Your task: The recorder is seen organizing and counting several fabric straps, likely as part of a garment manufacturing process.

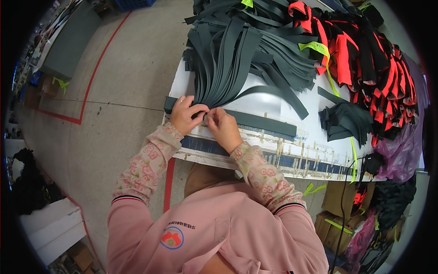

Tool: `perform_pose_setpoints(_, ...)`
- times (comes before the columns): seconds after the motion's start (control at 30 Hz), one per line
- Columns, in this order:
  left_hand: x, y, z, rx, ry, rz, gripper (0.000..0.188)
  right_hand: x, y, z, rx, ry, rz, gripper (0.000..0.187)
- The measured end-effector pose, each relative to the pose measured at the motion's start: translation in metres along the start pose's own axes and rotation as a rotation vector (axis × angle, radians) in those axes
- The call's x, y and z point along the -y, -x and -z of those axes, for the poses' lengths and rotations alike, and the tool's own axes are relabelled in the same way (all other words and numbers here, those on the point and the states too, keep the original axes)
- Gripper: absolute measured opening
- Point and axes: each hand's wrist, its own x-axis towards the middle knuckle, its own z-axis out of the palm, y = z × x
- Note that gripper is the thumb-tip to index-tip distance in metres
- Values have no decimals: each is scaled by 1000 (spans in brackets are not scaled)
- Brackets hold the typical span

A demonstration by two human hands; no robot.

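Observation:
My left hand (184,116), with a ring on one finger, rests over the left part of a long dark grey fabric strip (264,124) lying along the table's near edge. Its thumb and fingers are pinched together. Facing it, my right hand (222,128) has its fingers curled and pinched too. A small dark piece (205,116) shows between the fingertips of both hands; its kind is too small to tell. Just beyond them fans a thick bundle of dark grey strips (223,59), its gathered end close to my fingers.
A white table (255,82) carries more grey strips and a smaller dark bundle (346,119) at right. Red-and-black pieces (360,59) are heaped at the far right beside a purple plastic bag (401,155). Cardboard boxes (335,201) stand below. A grey cabinet (75,41) is far left.

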Motion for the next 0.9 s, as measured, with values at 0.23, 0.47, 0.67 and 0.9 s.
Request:
perform_pose_setpoints(0.23,5,-1,-1,-22,-5,-19,25,-12,-3,-15,-62,23,78,11)
perform_pose_setpoints(0.47,5,0,-2,4,20,-1,23,-9,-4,-10,-29,53,77,11)
perform_pose_setpoints(0.67,6,3,1,75,34,28,20,-13,7,67,99,-76,-259,13)
perform_pose_setpoints(0.9,0,-2,9,168,-33,14,32,-48,41,160,-80,-12,-308,11)
